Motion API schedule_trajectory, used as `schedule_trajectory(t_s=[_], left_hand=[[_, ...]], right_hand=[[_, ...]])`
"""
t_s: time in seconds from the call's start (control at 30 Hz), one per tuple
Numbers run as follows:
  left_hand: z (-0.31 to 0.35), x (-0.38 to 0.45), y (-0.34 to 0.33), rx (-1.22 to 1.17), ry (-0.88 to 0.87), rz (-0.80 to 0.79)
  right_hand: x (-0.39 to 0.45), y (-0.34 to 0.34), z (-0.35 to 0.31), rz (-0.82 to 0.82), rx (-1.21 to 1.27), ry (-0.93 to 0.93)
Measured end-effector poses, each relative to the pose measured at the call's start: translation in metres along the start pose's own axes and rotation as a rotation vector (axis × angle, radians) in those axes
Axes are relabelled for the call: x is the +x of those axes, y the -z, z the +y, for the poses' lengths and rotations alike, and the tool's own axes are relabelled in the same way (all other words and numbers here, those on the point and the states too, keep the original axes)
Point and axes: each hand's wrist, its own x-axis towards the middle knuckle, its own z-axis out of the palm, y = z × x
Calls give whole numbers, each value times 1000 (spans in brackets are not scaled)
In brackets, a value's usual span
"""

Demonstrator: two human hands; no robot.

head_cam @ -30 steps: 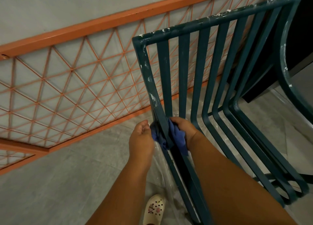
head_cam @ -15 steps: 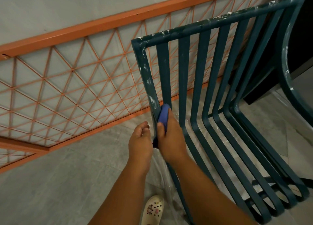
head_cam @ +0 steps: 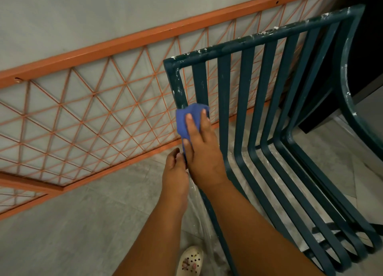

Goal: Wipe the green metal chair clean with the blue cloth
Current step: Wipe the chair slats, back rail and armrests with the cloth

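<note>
The green metal chair (head_cam: 246, 101) has a slatted back and seat, with white specks along its top rail and left post. My right hand (head_cam: 204, 151) presses the blue cloth (head_cam: 186, 120) flat around the left post of the backrest, about halfway up. My left hand (head_cam: 175, 172) sits just below and left of it, fingers curled against the lower part of that post; whether it grips the post is hidden by my right hand.
An orange metal lattice panel (head_cam: 87, 109) leans along the grey wall behind the chair. Clear plastic sheet (head_cam: 199, 224) lies on the grey tiled floor under the chair. My white clog (head_cam: 189, 261) shows at the bottom. A dark cabinet (head_cam: 369, 47) stands at the right.
My right hand has slid the blue cloth up the left post, from near the seat bend to mid-height. My left hand stays at about the same spot.
</note>
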Motion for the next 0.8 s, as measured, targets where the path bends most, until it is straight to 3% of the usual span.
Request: schedule_trajectory(t_s=[0.07,0.17,0.53,0.63,0.73,0.8], left_hand=[[1,-1,1,-7,-5,35],[1,0,6,-17,12,67],[-3,7,15,1,21,88],[-1,7,13,-1,21,71],[0,4,11,21,-21,1],[2,2,7,39,-57,-62]], right_hand=[[4,-14,5,-86,-205,76],[-3,-22,10,-198,-320,88],[-51,-21,17,-153,-328,44],[-49,-4,15,-142,-192,-168],[-24,24,20,-121,65,-686],[-11,27,19,-66,187,-629]])
